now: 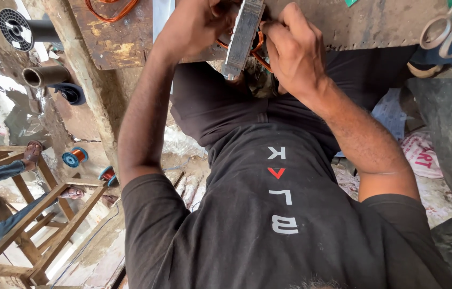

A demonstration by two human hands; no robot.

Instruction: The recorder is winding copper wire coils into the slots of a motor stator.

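- Fingers of the left hand (196, 24) and right hand (293, 51) both grip a grey metal block (243, 37) wound with copper wire (258, 51), held at the table (376, 24) edge.
- Scissors (448, 29) lie nearby on it.

Both bare forearms reach forward from the short black sleeves and converge near the top of the view. The left hand (196, 24) sits at the upper middle, wrist bent, fingers curled inward so that mostly its back shows. The right hand (293, 51) lies just beside it, knuckles facing the camera, fingers bent and pinched toward the left hand. The left forearm runs long and nearly straight; the right forearm angles in from the lower right, elbow flexed.
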